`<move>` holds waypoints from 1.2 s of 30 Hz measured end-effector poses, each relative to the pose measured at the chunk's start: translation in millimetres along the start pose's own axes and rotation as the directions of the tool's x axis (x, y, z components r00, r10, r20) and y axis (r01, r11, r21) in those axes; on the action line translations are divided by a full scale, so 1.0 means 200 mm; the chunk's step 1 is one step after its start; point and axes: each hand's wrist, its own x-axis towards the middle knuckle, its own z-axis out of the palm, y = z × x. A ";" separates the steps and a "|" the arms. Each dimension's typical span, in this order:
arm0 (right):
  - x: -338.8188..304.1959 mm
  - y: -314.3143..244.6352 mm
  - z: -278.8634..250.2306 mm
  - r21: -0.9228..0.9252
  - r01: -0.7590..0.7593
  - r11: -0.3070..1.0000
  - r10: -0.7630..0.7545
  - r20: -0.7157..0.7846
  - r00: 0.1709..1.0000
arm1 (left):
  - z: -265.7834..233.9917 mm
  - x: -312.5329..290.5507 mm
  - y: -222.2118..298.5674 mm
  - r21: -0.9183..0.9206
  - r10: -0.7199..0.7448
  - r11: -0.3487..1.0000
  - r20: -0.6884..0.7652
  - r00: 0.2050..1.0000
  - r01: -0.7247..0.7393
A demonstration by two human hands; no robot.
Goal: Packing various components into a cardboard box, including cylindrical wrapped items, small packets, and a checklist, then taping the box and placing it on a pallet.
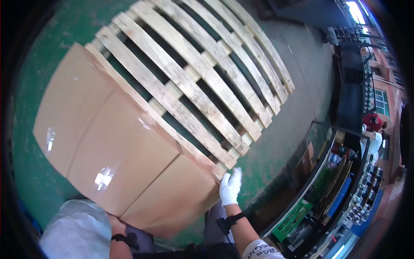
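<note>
A large brown cardboard carton [108,134] with a shiny surface and a seam lies tilted in front of me, along the near-left side of a wooden slatted pallet [189,82]. My right hand [230,188], in a white glove, is at the carton's right corner beside the pallet's near end. Its fingers are stretched out and apart, and the palm side seems to rest against the cardboard edge. My left hand [115,225] is at the carton's near edge, with its fingers hidden. Next to it bulges a translucent plastic bag [77,228].
The floor [258,172] is green near the pallet and grey farther off. On the right stands a dark-framed bench [284,203] with a green crate [293,220], a blue panel and stacked sheets. Rows of metal parts [366,190] lie beyond it. A person in red [373,121] is far right.
</note>
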 end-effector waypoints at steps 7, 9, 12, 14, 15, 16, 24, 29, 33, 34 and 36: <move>0.03 -0.70 -0.25 -0.175 0.394 0.902 -0.214 0.611 0.762 | 0.13 -0.11 0.03 -0.904 -0.236 0.141 -0.427 0.873 -0.404; 0.22 -0.71 -0.53 -0.079 0.270 0.960 -0.208 0.448 0.870 | -0.30 -0.56 -0.43 -0.803 0.128 0.147 -0.563 0.817 -0.577; 0.18 -1.15 -1.08 0.568 0.137 0.812 -0.315 0.229 0.921 | -0.12 -0.83 -0.74 -0.781 -0.015 0.095 -0.621 0.784 -0.617; 0.20 -1.05 -1.31 0.827 0.108 0.552 -0.340 0.104 0.935 | -0.21 -1.36 -0.98 -0.737 0.048 0.124 -0.664 0.746 -0.665; 0.15 -1.11 -1.42 0.800 0.098 0.592 -0.372 0.164 0.913 | -0.05 -1.38 -0.97 -0.756 0.008 0.100 -0.650 0.760 -0.647; 0.08 -1.15 -1.51 0.811 0.117 0.573 -0.423 0.170 0.890 | 0.12 -1.34 -0.94 -0.729 -0.168 0.146 -0.684 0.710 -0.669; 0.00 -0.45 -1.31 -0.102 0.994 -0.034 -0.805 0.593 0.034 | 1.05 -2.00 0.10 -0.823 -0.648 -0.339 -0.147 0.748 -0.455; -0.26 -0.14 -1.32 0.103 0.972 0.213 -0.572 0.819 0.039 | 1.03 -2.30 1.74 -0.058 -0.289 -0.948 0.577 0.764 -0.314; -0.35 -0.05 -1.48 0.104 0.962 0.254 -0.460 0.888 0.025 | 0.45 -2.63 2.69 0.298 0.376 -0.910 0.293 0.879 0.289; -0.35 -0.05 -1.48 0.101 0.970 0.221 -0.452 0.892 0.010 | 0.31 -2.71 2.82 0.259 0.471 -0.872 0.211 0.857 0.415; -0.23 -0.02 -1.39 0.119 0.988 -0.093 -0.593 0.791 -0.151 | 0.28 -2.97 2.65 0.205 0.450 -0.874 0.000 0.893 0.440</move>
